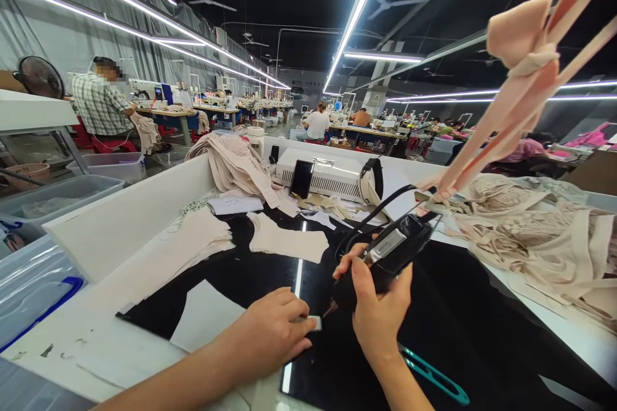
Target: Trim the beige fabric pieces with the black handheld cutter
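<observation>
My right hand [380,308] is wrapped round a black hand-held electric tool [402,237] with a silver plate on its side and a thin pointed tip slanting down to the left. Knotted peach fabric strips [511,96] hold the tool up from above, and a black cable runs from it. My left hand [279,327] pinches a small pale flat block [315,323] on the black glossy tabletop [463,308]; the tool's tip is close beside the block's end. Whether they touch I cannot tell. Near my right wrist lies a teal slotted handle-like tool [434,374].
Beige cut fabric pieces [289,241] lie stacked ahead, more fabric [187,250] on the left, and heaped beige strips [540,231] on the right. A phone [302,178] leans against a white vented box [332,173] behind. A white panel [135,218] borders the left. Other people sit at sewing machines beyond.
</observation>
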The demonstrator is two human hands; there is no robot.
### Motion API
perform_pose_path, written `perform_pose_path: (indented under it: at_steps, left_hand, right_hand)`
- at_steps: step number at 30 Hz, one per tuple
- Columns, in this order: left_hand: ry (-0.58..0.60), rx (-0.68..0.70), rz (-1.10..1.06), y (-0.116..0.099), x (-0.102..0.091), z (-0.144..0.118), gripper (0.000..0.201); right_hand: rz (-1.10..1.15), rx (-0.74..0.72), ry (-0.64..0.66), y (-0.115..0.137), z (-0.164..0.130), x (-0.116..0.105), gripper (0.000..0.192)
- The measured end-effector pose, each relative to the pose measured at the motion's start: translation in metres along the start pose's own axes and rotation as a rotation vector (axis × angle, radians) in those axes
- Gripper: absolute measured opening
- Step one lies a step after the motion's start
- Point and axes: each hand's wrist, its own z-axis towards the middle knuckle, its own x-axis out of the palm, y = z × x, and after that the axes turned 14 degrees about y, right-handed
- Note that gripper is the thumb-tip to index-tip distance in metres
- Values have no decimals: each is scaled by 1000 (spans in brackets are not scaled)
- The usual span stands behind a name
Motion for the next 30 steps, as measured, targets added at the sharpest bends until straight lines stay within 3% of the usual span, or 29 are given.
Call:
perform_pose_path:
  at_steps: [10,30]
  left_hand:
    - [12,-8,15,0,0,-1,27]
    - [-44,-17,-15,-1,0,-3,24]
  right_hand:
    - [6,30,-9,-1,0,5,39]
    - [-28,10,-21,0,2,3,29]
